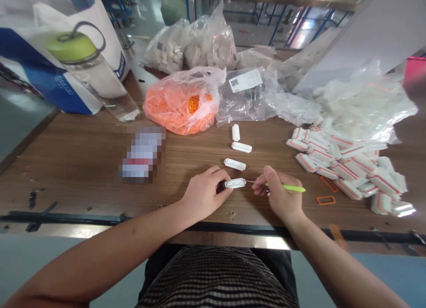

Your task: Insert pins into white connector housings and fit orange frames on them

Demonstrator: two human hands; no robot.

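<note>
My left hand [205, 191] is closed around a small white plastic connector [234, 183], held just above the wooden table [83, 166]. My right hand [279, 190] pinches a thin pick tool with a green handle [289, 188]; its metal tip points left and touches the connector's right end. Three more white connectors [235, 164] [241, 147] [235, 132] lie in a row on the table just beyond my hands.
A pile of white connectors with orange seals [346, 166] lies at right, with two loose orange seal rings [326, 199] beside it. A bag of orange parts [186, 101], clear bags [246, 95], and a green-lidded bottle [89, 64] stand behind.
</note>
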